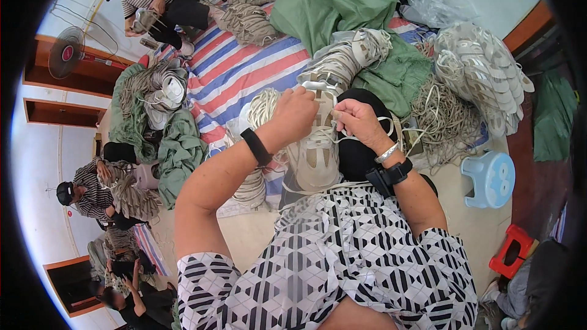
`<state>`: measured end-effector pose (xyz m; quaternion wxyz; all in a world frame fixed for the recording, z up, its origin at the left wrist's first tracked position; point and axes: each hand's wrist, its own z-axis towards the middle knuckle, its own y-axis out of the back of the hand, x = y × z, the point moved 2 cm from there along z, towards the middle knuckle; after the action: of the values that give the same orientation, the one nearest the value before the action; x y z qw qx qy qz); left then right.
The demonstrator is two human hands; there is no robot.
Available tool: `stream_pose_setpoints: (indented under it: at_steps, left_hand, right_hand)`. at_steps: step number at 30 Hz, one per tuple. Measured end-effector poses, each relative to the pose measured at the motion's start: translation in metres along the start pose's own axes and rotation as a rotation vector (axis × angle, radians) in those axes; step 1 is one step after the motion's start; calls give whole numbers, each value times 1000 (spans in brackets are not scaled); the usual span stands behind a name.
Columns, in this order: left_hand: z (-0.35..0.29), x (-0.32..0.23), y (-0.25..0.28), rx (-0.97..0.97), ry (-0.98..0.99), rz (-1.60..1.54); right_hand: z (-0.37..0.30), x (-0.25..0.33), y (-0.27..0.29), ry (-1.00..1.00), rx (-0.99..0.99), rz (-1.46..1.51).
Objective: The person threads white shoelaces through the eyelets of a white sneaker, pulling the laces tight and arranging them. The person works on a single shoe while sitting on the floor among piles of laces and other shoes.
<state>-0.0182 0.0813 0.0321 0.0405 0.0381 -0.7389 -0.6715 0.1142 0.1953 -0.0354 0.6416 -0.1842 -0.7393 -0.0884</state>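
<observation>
Pale shoe upper (pixel 315 168) beside black-trousered knee (pixel 362 157) | left hand (pixel 296 113) curled at its far end (grip hidden, cannot tell) | right hand (pixel 358 121) pinched, apparently on lace (pixel 321 137) | judged step: lacing; next calls for drawing lace snug

White walls (pixel 36 146) with brown-framed openings (pixel 64 113) fill the left; a fan (pixel 67 53) stands upper left. Pale floor (pixel 254 229) shows mid-frame, a blue stool (pixel 494 178) right, a red stool (pixel 512 250) lower right.
</observation>
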Motion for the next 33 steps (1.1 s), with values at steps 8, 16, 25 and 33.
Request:
stream_pose_setpoints:
  at_steps: [8,16,25,33]
  left_hand:
    - [-10,-1,-13,-174,138,-94]
    - [-17,-11,-12,-203,305,-549]
    - [-4,-32,-9,-109,-162,208]
    - [-2,-2,-15,-180,168,-555]
  right_hand:
    - [3,-5,4,35,-32,208]
    - [1,1,9,39,-60,369]
    - [1,-10,14,3,-94,454]
    - [6,0,22,-9,-154,381]
